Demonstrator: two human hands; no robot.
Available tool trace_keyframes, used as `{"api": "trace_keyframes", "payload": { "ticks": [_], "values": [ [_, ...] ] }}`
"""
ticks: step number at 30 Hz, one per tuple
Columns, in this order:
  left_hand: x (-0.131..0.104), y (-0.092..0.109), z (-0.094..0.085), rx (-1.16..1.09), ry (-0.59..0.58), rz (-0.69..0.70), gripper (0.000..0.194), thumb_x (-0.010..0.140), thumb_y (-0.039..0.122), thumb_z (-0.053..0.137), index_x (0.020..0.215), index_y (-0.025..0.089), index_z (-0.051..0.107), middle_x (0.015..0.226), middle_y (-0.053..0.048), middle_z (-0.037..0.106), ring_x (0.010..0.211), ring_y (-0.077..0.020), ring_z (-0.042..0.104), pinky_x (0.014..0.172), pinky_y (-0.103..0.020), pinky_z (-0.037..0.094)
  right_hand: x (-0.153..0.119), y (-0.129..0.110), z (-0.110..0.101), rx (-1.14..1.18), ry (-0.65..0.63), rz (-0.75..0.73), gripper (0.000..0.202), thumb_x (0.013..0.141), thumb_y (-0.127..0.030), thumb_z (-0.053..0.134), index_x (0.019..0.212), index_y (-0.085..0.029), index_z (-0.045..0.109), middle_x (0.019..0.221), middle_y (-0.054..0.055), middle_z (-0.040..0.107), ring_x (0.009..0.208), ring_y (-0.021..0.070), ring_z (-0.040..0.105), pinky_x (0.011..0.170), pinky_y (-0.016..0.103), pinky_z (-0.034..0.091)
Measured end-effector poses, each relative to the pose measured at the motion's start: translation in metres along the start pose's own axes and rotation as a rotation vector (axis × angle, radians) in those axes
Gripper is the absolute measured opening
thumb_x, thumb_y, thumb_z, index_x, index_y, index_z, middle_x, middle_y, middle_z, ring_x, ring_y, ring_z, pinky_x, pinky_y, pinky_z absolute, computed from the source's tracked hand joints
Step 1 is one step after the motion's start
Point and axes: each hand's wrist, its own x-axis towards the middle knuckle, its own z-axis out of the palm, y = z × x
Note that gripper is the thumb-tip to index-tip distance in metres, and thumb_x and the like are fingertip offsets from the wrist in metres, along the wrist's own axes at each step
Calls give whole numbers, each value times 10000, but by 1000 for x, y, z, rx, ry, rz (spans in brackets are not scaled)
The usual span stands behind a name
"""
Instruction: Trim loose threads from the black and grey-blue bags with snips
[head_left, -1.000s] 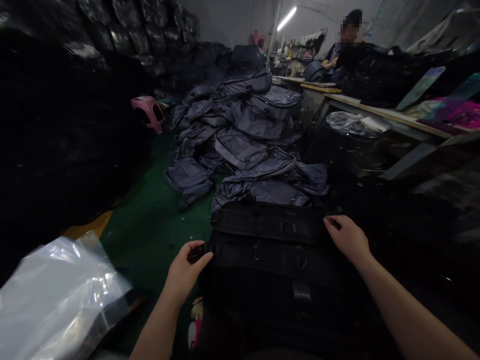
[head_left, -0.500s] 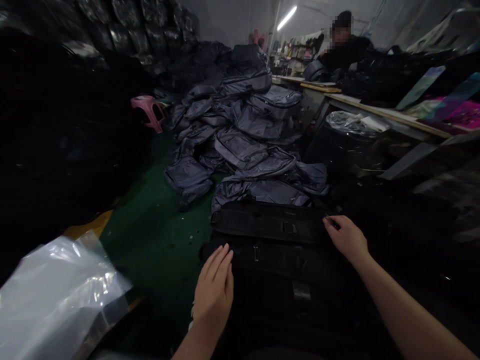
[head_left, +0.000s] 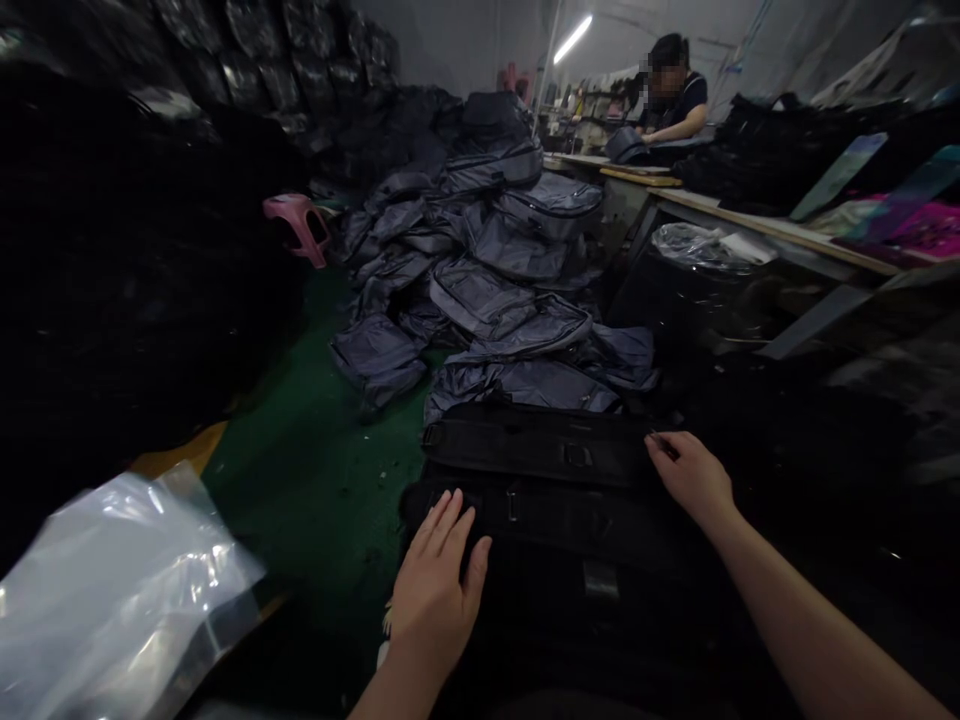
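The black bag (head_left: 547, 530) lies before me, beneath my left hand (head_left: 435, 590), its fingers outstretched, thumb apart. At the bag's right side my right hand (head_left: 691, 478) pinches a dark thing (head_left: 664, 444), too dim to identify.

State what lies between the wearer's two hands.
In the head view, the black bag lies between the left hand and the right hand, its straps facing up.

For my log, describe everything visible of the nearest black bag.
The black bag lies before the person, dull and fabric-like. Wide straps cross it, with buckles and a small shiny patch. The left hand rests on its left side; the right hand is at its right edge. Its near end fades into shadow.
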Motion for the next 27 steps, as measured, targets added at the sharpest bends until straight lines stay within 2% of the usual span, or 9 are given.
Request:
{"api": "trace_keyframes", "payload": {
  "ticks": [4,7,12,15,20,27],
  "values": [
    [7,0,-12,-176,40,-217,336,859,350,497,1174,277,588,1297,-39,561,1240,-253,464,1002,-440,417,-1,0,0,0,7,-12,332,831,-494,458,929,-256,667,1022,7,646,748,178,615,598,285,446],
    [14,-11,-26,-316,193,-376,250,860,340,487,1071,269,601,1255,-32,583,1174,-226,513,995,-403,403,-2,0,0,11,7,-15,334,833,-488,455,933,-253,670,1028,14,646,760,180,619,593,282,443],
    [20,-40,-43,-405,441,-541,113,833,284,484,814,235,583,1142,-25,633,1103,-231,553,955,-394,403,-3,1,1,20,12,-19,336,829,-489,458,928,-251,673,1008,20,647,769,180,621,580,279,441],
    [18,-52,-46,-399,502,-579,107,817,255,480,768,232,572,1132,-15,632,1103,-230,548,950,-394,398,-3,2,2,22,26,-19,330,832,-482,460,921,-247,673,1020,20,647,770,178,618,594,281,445],
    [16,-65,-40,-388,506,-621,83,795,239,490,772,232,570,1130,-8,629,1106,-230,539,950,-401,386,-2,2,3,23,14,-11,335,839,-492,457,927,-247,669,1011,11,648,731,167,614,579,274,438],
    [20,-80,-30,-417,512,-525,140,778,230,474,653,205,533,1044,-13,640,1067,-214,536,925,-370,384,-2,4,6,15,28,-7,303,834,-474,473,917,-258,669,1001,0,649,745,165,612,576,264,431]
  ]
}}
